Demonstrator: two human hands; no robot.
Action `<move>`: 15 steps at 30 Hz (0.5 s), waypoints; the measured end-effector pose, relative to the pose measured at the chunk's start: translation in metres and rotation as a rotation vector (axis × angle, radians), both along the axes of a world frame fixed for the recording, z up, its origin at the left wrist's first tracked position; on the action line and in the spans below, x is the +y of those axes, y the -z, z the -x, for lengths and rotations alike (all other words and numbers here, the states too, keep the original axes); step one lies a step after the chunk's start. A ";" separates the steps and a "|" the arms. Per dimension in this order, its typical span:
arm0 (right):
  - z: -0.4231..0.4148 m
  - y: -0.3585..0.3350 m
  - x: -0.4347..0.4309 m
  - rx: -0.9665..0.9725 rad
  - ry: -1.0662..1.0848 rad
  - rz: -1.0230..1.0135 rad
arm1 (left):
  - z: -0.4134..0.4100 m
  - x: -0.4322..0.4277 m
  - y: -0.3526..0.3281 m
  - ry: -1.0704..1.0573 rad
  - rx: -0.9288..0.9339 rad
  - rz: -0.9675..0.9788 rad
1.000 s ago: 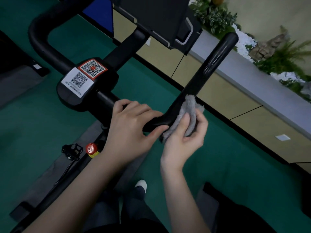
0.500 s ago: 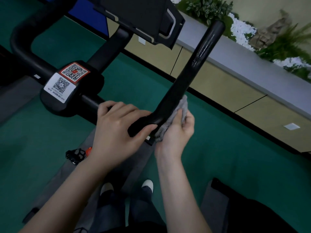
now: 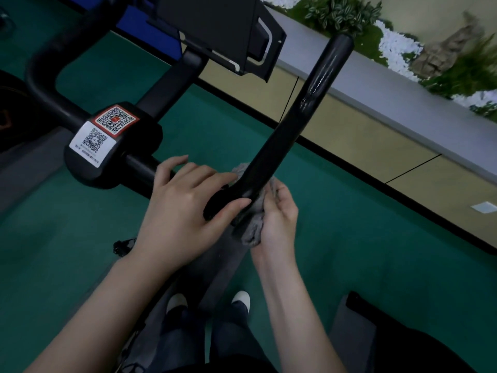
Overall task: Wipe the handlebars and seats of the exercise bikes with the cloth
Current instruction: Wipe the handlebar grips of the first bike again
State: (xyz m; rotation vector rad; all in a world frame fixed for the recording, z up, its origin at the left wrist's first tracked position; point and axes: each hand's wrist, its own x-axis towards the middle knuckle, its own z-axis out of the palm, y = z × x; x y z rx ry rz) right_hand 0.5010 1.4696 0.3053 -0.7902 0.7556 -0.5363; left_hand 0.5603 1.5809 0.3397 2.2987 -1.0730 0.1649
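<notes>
A black exercise-bike handlebar [image 3: 301,111] rises from the centre toward the upper right, glossy along its upper part. My left hand [image 3: 183,208] grips the bar at its lower bend, fingers over the top and thumb along the near side. My right hand [image 3: 277,216] presses a grey fluffy cloth [image 3: 252,227] against the underside and right side of the same bend; a bit of cloth also shows behind the bar. The handlebar's left arm [image 3: 40,84] curves off at the upper left. No seat is in view.
A black clamp block with two QR-code stickers [image 3: 105,133] sits left of my hands. A black console mount [image 3: 223,30] hangs above. Green floor, a tan low wall with a grey ledge [image 3: 403,103] and plants run along the right. My shoes [image 3: 239,297] show below.
My right hand and the cloth have slid down the bar from above the bend to its underside. My left hand has kept its grip. The camera view has shifted.
</notes>
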 end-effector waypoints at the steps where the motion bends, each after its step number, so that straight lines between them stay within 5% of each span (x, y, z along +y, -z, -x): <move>1: 0.004 0.002 0.003 0.010 -0.024 0.031 | 0.001 -0.005 -0.002 -0.005 -0.018 -0.014; 7: -0.001 -0.005 -0.016 0.037 0.138 0.119 | 0.009 -0.032 -0.005 -0.094 0.020 -0.005; 15: -0.006 -0.010 -0.005 0.122 0.356 0.638 | 0.008 -0.033 -0.002 -0.152 0.037 0.024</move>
